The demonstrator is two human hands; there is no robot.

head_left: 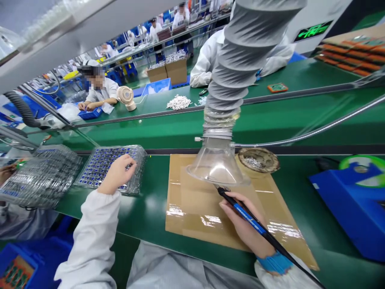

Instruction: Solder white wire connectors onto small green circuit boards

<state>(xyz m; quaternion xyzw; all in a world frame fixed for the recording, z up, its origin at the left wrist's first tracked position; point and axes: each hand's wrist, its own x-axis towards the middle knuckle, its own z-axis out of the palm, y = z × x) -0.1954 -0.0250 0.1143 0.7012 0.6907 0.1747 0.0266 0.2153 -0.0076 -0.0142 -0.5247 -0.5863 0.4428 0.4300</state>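
My right hand is closed round the blue-and-black handle of a soldering iron. The iron's front end lies just below the rim of a clear fume hood, over a taped cardboard sheet. On the left, my left hand is above a stack of clear plastic trays filled with rows of small blue-and-silver parts. Its fingers are bent together in a pinch, and whatever they might hold is hidden.
A round dish with silvery bits sits behind the cardboard. At right stands a blue holder with a green reel. More clear trays are piled far left. A grey duct hangs ahead; co-workers sit across the bench.
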